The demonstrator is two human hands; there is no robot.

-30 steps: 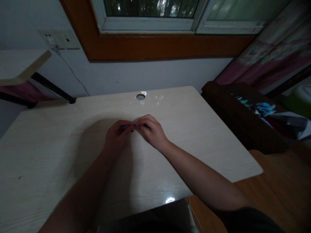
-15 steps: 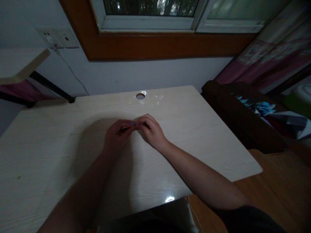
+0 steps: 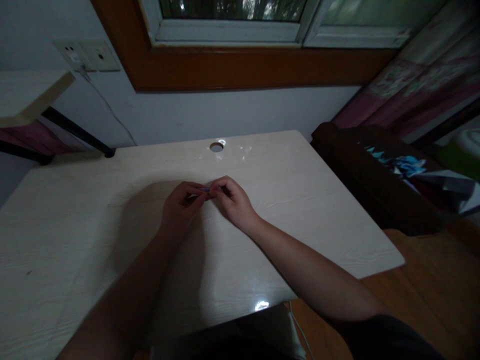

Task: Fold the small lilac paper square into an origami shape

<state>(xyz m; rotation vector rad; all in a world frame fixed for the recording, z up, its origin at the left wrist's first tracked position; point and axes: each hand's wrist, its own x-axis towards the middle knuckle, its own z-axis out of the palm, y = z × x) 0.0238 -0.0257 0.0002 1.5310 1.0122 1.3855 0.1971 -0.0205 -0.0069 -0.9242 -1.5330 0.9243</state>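
Note:
Over the middle of the pale wood-grain table (image 3: 285,195), my two hands meet at their fingertips. Between them is a small, thin purplish item (image 3: 204,189), mostly covered by fingers, so its kind cannot be made out. My left hand (image 3: 180,207) is closed in a pinch on the item's left end. My right hand (image 3: 233,202) pinches its right end between thumb and bent fingers. A short purplish stretch shows between the two sets of fingertips.
A round cable hole (image 3: 216,147) lies near the table's back edge. At left stands a raised shelf (image 3: 33,95) on black legs. A white cord (image 3: 108,107) hangs from a wall socket (image 3: 75,55). Right of the table is dark brown furniture (image 3: 348,165) with blue cloth (image 3: 408,165).
My left fingertips have shifted slightly left, leaving a bit more of the purplish item showing. The right hand stays nearly still. The whole view has tilted very slightly.

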